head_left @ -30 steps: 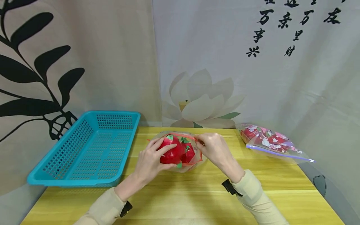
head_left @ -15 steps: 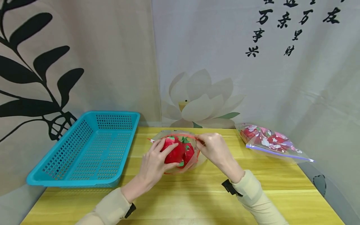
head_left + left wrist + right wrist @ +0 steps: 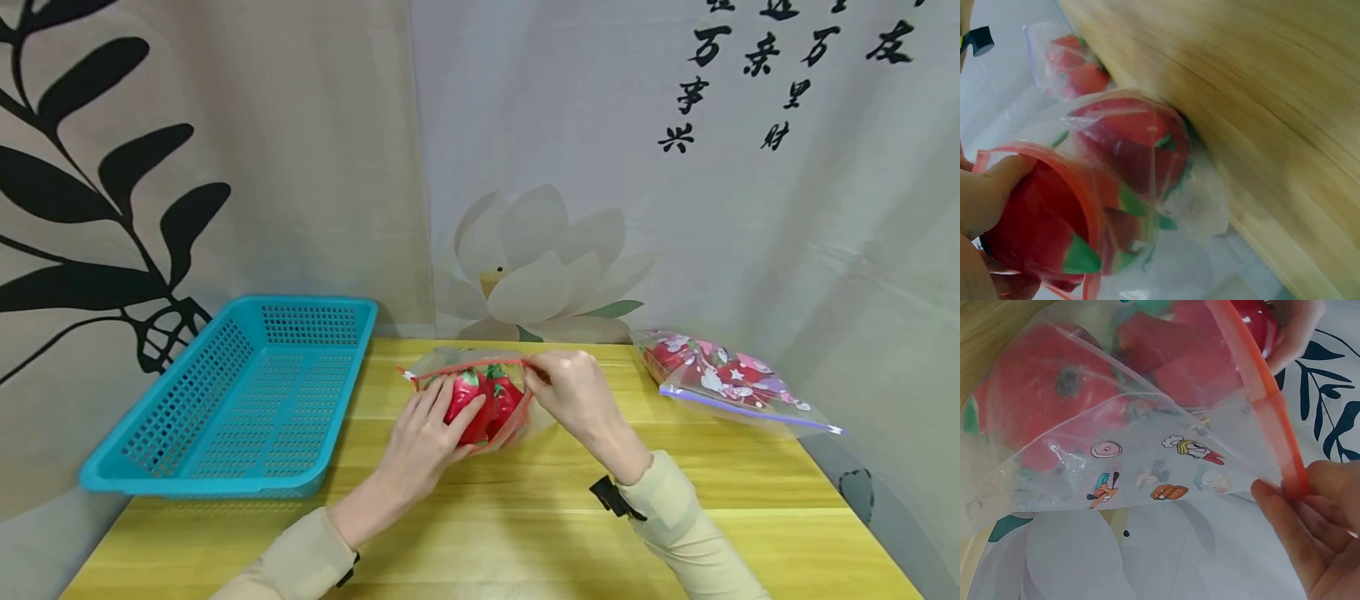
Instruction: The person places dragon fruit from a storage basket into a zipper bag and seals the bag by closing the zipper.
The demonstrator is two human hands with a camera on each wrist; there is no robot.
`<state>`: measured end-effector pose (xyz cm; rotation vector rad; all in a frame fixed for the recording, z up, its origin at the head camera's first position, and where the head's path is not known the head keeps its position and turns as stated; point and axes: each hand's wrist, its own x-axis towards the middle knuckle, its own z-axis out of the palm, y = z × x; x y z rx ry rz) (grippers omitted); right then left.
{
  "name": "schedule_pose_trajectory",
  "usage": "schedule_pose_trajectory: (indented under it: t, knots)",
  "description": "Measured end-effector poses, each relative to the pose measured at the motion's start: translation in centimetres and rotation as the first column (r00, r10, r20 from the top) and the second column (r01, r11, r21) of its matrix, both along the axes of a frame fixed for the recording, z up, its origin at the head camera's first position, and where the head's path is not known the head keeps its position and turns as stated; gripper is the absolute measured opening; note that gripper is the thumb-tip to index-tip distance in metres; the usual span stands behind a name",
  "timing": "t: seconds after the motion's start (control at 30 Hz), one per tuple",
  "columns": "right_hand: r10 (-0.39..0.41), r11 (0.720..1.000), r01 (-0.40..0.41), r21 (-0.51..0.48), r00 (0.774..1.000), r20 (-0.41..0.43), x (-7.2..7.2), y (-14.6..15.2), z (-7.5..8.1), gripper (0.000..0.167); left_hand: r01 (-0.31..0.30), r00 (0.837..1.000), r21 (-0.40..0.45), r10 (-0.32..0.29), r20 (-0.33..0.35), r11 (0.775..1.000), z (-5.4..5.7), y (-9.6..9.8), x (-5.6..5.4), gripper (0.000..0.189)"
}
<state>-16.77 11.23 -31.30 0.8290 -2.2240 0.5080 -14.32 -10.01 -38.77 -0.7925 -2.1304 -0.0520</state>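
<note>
A clear zip bag (image 3: 1141, 469) with printed cartoon figures and a red zip strip (image 3: 1267, 406) lies at the middle of the table. Several red fruits with green tips are bunched inside it. My left hand (image 3: 431, 427) grips a red dragon fruit (image 3: 1041, 219) at the bag's mouth, thumb over the fruit and inside the strip. At the far right corner of the opening, my right hand (image 3: 572, 398) pinches the strip between thumb and fingers. The left palm hides part of the fruit and the near side of the bag.
A blue perforated basket (image 3: 360, 375) stands at the table's left. Toward the back right lies a second zip bag (image 3: 731, 375) with a purple strip, holding red things. A printed curtain (image 3: 337, 150) hangs behind the wooden table (image 3: 600, 533).
My left hand has moved slightly right with the dragon fruit, deeper into the bag. The bag's opening looks narrower. My right hand keeps its pinch in nearly the same place.
</note>
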Motion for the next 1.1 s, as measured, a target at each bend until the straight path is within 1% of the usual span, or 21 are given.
schedule_pose_trajectory:
  t: [0.03,0.1,0.23,0.3,0.4,0.47,0.53,0.63,0.73,0.83,0.93,1.1]
  knots:
    - [-0.001,1.0,0.001,0.0,1.0,-0.004,0.0,0.0,0.0,0.006,0.009,1.0,-0.016,-0.01,-0.023,1.0,0.0,0.2,0.0,0.07]
    - [-0.005,1.0,0.005,0.002,1.0,-0.013,-0.1,0.0,-0.1,0.007,0.035,0.998,-0.036,-0.037,-0.047,0.999,-0.1,0.5,-0.1,0.07]
    - [-0.001,1.0,0.001,0.005,1.0,-0.03,-0.2,0.1,-0.1,0.006,0.086,0.995,-0.045,-0.089,-0.052,0.995,-0.2,1.3,-0.3,0.069]
    - [0.004,1.0,-0.004,0.004,0.999,-0.036,-0.2,0.1,-0.2,0.006,0.102,0.993,-0.029,-0.104,-0.053,0.994,-0.3,1.5,-0.5,0.069]
    - [0.013,1.0,-0.013,-0.002,0.999,-0.044,-0.3,0.2,-0.2,0.006,0.116,0.992,0.018,-0.115,-0.046,0.993,-0.3,1.6,-0.8,0.068]
    - [0.018,1.0,-0.019,-0.007,0.999,-0.048,-0.4,0.3,-0.3,0.005,0.119,0.993,0.063,-0.118,-0.017,0.991,-0.2,1.5,-0.9,0.068]
    - [0.023,1.0,-0.023,-0.009,0.998,-0.051,-0.4,0.3,-0.3,0.005,0.113,0.992,0.115,-0.118,0.034,0.987,0.0,1.3,-0.9,0.067]
    - [0.025,1.0,-0.026,-0.01,0.998,-0.054,-0.4,0.4,-0.3,0.006,0.087,0.987,0.186,-0.111,0.118,0.979,0.2,1.0,-1.0,0.067]
    - [0.023,1.0,-0.023,-0.008,0.998,-0.055,-0.5,0.4,-0.3,0.005,0.066,0.981,0.221,-0.104,0.166,0.973,0.3,0.9,-1.2,0.067]
    - [0.024,1.0,-0.024,-0.001,0.998,-0.056,-0.4,0.5,-0.3,0.005,0.055,0.98,0.241,-0.098,0.171,0.969,0.4,1.0,-1.2,0.069]
    - [0.026,1.0,-0.025,0.011,0.998,-0.057,-0.4,0.5,-0.4,0.005,0.038,0.983,0.281,-0.086,0.161,0.959,0.3,1.4,-1.3,0.07]
    - [0.033,0.999,-0.032,0.024,0.997,-0.064,-0.3,0.6,-0.4,0.006,-0.008,0.988,0.328,-0.042,0.147,0.945,0.2,2.3,-1.7,0.071]
